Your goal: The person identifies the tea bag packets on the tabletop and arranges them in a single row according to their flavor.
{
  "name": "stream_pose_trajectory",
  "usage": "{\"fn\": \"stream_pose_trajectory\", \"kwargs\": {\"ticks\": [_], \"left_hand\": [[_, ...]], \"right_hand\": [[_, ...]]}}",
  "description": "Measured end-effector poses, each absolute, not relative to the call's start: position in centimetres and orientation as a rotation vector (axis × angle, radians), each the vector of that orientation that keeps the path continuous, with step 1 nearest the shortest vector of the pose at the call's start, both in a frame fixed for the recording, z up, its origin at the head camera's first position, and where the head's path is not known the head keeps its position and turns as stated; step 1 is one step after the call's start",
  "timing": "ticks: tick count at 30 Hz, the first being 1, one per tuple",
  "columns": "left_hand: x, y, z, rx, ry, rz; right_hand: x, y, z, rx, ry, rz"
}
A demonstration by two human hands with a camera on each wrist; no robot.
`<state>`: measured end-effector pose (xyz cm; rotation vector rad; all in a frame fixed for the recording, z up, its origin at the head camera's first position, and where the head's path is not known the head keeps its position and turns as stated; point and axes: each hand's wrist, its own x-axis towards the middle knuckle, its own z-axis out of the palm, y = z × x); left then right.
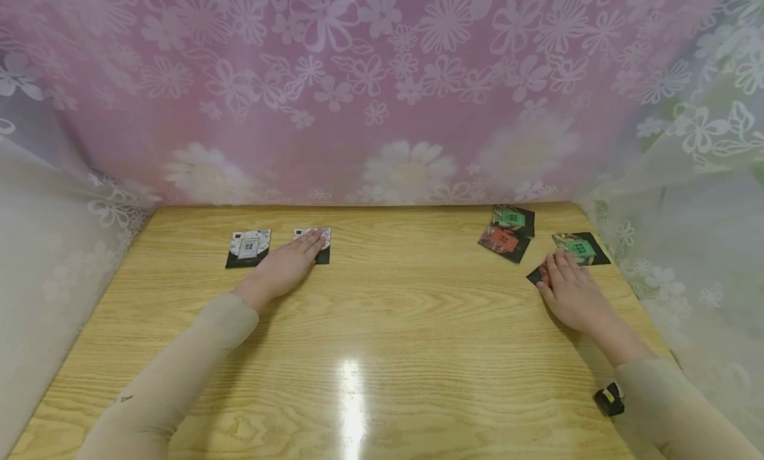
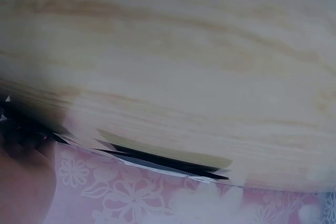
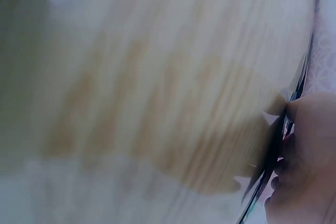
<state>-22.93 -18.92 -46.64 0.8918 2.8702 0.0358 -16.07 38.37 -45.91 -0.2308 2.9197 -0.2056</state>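
My left hand (image 1: 285, 266) lies with fairly straight fingers over a flat square packet (image 1: 323, 256), white-patterned above and black below. A matching packet (image 1: 247, 246) with a pale label lies to its left; its thin edge (image 2: 168, 165) shows in the left wrist view. At the right, my right hand (image 1: 572, 293) rests its extended fingers on a red-and-black packet (image 1: 535, 276), mostly hidden under them. In the right wrist view, the thumb of the right hand (image 3: 310, 156) touches that dark packet's edge. A green-labelled black packet (image 1: 581, 249) lies just beyond the fingertips.
Another green-labelled packet (image 1: 512, 217) lies at the back, overlapping a red-labelled one (image 1: 504, 241). A small black object with a yellow mark (image 1: 609, 399) sits by the right sleeve. Floral curtains (image 1: 382, 115) enclose the wooden table (image 1: 406, 327) at the back and sides.
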Motion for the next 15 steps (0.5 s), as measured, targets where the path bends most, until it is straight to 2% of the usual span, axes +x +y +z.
{"fn": "stream_pose_trajectory", "kwargs": {"ticks": [15], "left_hand": [[-23.0, -18.8, -46.6, 0.857, 2.859, 0.055]], "right_hand": [[-15.0, 34.6, -46.1, -0.412, 2.958, -0.195]]}}
